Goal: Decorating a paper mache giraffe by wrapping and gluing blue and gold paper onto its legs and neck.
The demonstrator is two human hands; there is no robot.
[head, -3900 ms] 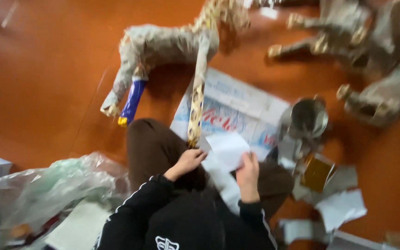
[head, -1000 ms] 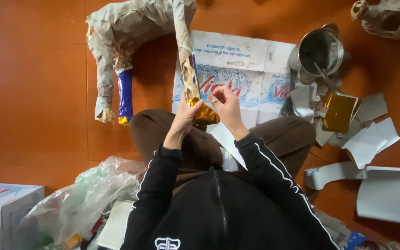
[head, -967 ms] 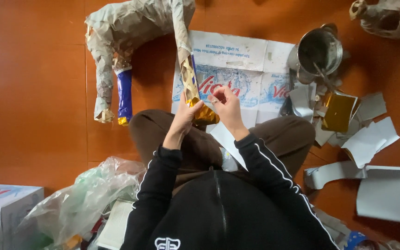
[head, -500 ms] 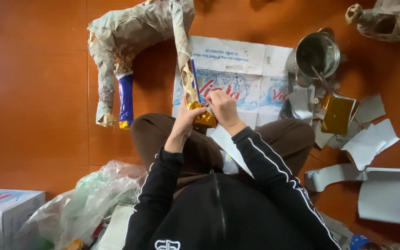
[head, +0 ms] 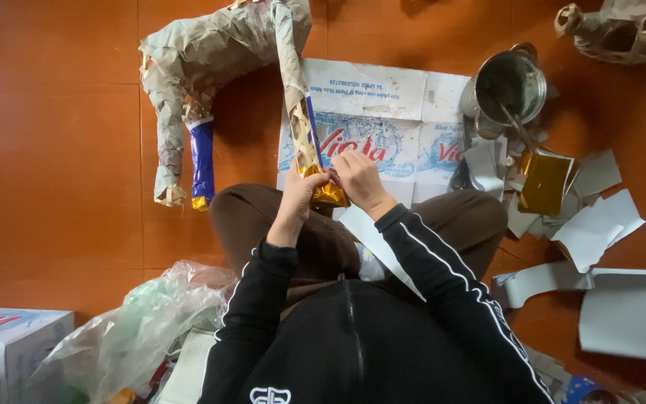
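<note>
1. A paper animal figure [head: 218,52] is seen lying on the orange floor [head: 54,150], far and to the left of the person; its body is wrapped in crumpled grey-brown paper.
2. One long leg [head: 300,123] of the figure is stretched toward the person; its gold foil end [head: 329,194] is held between both hands, just above the knees.
3. The left hand [head: 298,196] is closed on the left side of the gold end; the right hand [head: 359,179] is closed on it from the right, with the fingers bent over the foil.
4. Another leg, with a blue wrapped part [head: 202,161], is seen lying to the left, well apart from the hands.
5. A printed flattened carton [head: 405,112] is spread on the floor under the held leg; a metal pot [head: 508,86] is placed at its right, far side.
6. Torn white paper pieces [head: 592,224] and a gold sheet [head: 543,183] are scattered at the right; a clear plastic bag [head: 143,329] is seen near, at the left.
</note>
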